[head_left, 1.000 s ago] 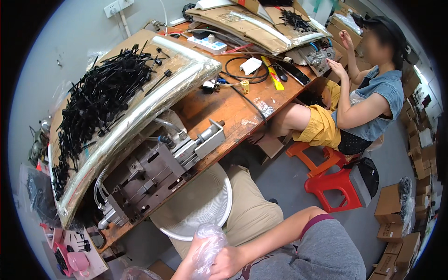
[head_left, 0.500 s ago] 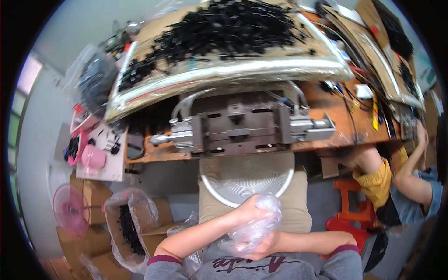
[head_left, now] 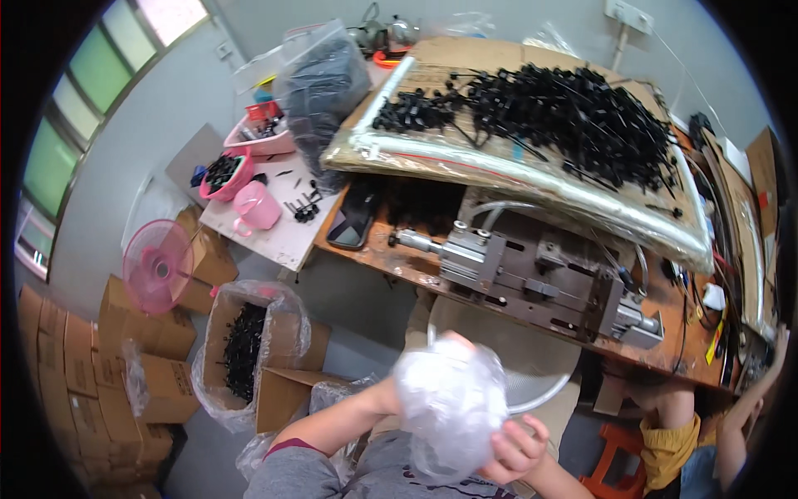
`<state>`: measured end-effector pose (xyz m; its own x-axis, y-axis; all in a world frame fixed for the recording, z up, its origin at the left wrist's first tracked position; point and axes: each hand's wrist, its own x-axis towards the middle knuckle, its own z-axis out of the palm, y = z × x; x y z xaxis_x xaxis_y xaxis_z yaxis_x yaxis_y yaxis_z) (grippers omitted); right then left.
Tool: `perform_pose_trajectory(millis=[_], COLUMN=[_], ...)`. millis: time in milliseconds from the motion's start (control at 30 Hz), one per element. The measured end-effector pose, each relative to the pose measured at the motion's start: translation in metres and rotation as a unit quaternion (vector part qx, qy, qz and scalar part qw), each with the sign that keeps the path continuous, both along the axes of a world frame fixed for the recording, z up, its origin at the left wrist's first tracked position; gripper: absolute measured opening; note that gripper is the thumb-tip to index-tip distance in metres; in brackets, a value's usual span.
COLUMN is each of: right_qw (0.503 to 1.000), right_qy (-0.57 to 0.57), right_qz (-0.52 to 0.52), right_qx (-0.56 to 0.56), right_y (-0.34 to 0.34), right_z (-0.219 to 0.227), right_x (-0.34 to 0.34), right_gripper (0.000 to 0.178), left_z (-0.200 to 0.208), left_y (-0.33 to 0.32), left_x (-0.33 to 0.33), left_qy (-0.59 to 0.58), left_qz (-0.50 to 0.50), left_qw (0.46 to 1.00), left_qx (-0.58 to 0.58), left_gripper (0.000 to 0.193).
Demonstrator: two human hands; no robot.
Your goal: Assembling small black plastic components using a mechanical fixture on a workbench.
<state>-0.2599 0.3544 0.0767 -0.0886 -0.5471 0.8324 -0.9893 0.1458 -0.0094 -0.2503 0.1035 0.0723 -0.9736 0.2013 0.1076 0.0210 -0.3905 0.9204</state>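
A crumpled clear plastic bag (head_left: 450, 407) is bunched up in front of my chest, between my two hands. My left hand (head_left: 389, 397) grips it from the left side; most of its fingers are hidden behind the film. At the lower right of the bag my right hand (head_left: 517, 449) has its fingers curled against the edge of the plastic. Under the bag, a round white-rimmed mesh tray (head_left: 544, 397) rests on my lap, partly covered by the bag and the bench edge.
A metal clamping fixture (head_left: 540, 287) is on the wooden bench (head_left: 391, 262). Above it, a cardboard-covered board (head_left: 499, 170) carries a heap of black parts (head_left: 565, 116). At left are a pink fan (head_left: 158, 266) and a bag-lined carton (head_left: 283, 333) of black parts. Another person's arm (head_left: 752, 399) is at right.
My view has swung left, bringing the stacked cartons and window into sight. The plastic bag looks fuller and is raised higher, and my right hand has shifted to its right edge.
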Motion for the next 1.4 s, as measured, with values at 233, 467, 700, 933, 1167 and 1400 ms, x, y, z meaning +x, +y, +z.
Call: perform_pose_trajectory(millis=[233,467,700,933,1167,1400], right_qw=[0.956,0.905,0.851,0.815,0.855,0.893], right_qy=[-0.275,-0.39,-0.465,-0.49,-0.434,-0.382], right_qz=[-0.097,-0.167,-0.186,-0.213,-0.104,-0.084], right_qx=[0.004,0.025,0.159,0.224,0.263,0.222], right_y=[-0.008,-0.006,0.023,0.027,0.018,0.006], right_z=[-0.035,-0.037,-0.028,-0.019,-0.011,-0.001], right_x=[0.02,0.018,0.029,0.032,0.013,0.013], right_gripper=[0.061,0.045,0.052,0.048,0.034,0.024], left_z=[0.099,0.174,0.221,0.208,0.171,0.101], left_y=[-0.074,-0.186,-0.311,-0.291,-0.202,-0.09], left_x=[0.029,-0.022,-0.122,-0.118,-0.083,-0.038], left_qy=[0.226,0.411,-0.037,0.104,0.176,0.225], left_qz=[0.642,0.775,0.726,0.62,0.457,0.172], left_qw=[0.733,0.287,0.414,0.684,0.819,0.81], left_qx=[-0.002,-0.385,-0.548,-0.37,-0.3,-0.513], left_gripper=[0.09,0.083,0.124,0.085,0.051,0.034])
